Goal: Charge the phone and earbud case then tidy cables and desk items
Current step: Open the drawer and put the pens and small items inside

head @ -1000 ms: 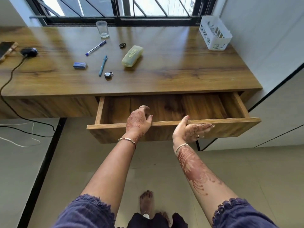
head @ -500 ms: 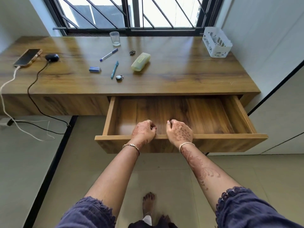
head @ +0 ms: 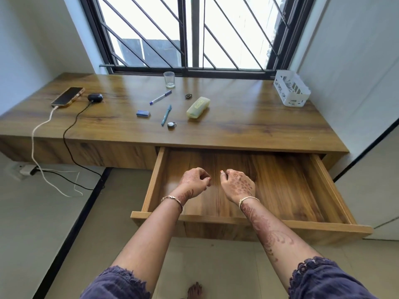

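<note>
Now, in the head view, the drawer [head: 323,227] juts well out toward your waist, so leaning in for the loose desk items could bump it. The white cable [head: 32,143] and black cable [head: 64,135] drape off the desk [head: 269,128] edge to the floor. Snag one and you drag the phone [head: 67,97] or earbud case [head: 95,97], which lie at the far left. Your left hand [head: 195,182] and right hand [head: 237,185] hover side by side over the drawer floor, fingers loosely curled, holding nothing.
</note>
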Motion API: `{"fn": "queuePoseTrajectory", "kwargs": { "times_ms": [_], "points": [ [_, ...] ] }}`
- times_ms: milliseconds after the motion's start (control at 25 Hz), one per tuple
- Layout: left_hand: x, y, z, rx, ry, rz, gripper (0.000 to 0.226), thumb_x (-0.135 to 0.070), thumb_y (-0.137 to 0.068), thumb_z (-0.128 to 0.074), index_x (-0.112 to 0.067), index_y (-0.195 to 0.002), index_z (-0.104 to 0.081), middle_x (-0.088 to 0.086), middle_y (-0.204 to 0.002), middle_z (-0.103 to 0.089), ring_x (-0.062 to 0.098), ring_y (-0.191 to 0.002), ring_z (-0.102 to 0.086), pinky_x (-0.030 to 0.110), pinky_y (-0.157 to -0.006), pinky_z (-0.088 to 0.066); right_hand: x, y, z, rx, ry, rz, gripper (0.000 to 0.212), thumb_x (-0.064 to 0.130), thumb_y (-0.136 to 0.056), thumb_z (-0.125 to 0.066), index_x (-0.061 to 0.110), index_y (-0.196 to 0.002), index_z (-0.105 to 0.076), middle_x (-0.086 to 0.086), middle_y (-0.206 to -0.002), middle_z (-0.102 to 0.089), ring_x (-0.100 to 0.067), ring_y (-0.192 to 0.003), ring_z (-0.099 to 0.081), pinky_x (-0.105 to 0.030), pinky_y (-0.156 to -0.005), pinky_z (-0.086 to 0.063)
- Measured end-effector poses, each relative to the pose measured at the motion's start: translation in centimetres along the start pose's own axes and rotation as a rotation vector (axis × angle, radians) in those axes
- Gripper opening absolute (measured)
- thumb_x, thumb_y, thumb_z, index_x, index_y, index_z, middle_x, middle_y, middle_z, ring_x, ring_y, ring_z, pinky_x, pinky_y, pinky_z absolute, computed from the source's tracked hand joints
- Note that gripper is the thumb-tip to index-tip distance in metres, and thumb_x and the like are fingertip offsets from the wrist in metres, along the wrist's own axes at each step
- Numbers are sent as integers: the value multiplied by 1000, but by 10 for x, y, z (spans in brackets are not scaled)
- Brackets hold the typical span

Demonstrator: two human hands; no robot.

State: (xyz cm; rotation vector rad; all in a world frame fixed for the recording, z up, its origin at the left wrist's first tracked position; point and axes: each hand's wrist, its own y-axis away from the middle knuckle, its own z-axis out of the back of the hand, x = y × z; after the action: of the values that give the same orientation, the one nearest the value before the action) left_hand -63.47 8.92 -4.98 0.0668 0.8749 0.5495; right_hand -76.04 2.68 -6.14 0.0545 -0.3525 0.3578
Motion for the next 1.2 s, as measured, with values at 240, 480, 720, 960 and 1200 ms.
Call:
{"fn": "queuePoseTrajectory", "kwargs": {
  "times_ms": [240, 480, 720, 960, 1200],
  "points": [
    [1, -30, 53, -295, 85, -38, 18, -24, -89, -59, -20, -105, -66, -4, -105, -70, 12, -92, -64, 20, -85, -46, 46, -47, 2, -63, -89, 119, 22, 37, -95, -44, 24, -104, -60, 2, -110, -64, -19, -102, -62, -30, -82, -47],
    [27, -110, 140, -481, 117, 15, 17, -21, -89, -57, -18, -102, -67, 2, -103, -71, 16, -91, -66, 21, -84, -44, 130, -138, -20, -130, -160, 307, 26, 24, -92, -53, 18, -116, -61, -3, -117, -64, -20, -109, -59, -28, -96, -44],
    [63, -198, 205, -480, 73, 23, 19, -20, -87, -59, -16, -103, -69, 1, -103, -72, 15, -92, -67, 16, -81, -42, 191, -201, -55, -35, -189, 348, 50, 39, -85, -66, 16, -128, -56, -2, -117, -60, -19, -114, -54, -26, -102, -39],
    [66, -262, 199, -377, -68, 8, 35, -39, -78, -71, -15, -104, -69, 3, -102, -72, 18, -101, -64, 25, -88, -47, 194, -214, -85, -154, -269, 352, 35, 32, -82, -71, 16, -112, -66, -3, -111, -64, -19, -103, -57, -23, -95, -41],
    [52, -274, 190, -356, -251, 11, 26, -26, -77, -65, -12, -98, -70, 10, -100, -70, 27, -104, -60, 32, -88, -49, 190, -214, -88, -178, -241, 338, 32, 24, -84, -69, 14, -115, -67, -3, -115, -62, -19, -104, -57, -19, -96, -36]
  ]
}}
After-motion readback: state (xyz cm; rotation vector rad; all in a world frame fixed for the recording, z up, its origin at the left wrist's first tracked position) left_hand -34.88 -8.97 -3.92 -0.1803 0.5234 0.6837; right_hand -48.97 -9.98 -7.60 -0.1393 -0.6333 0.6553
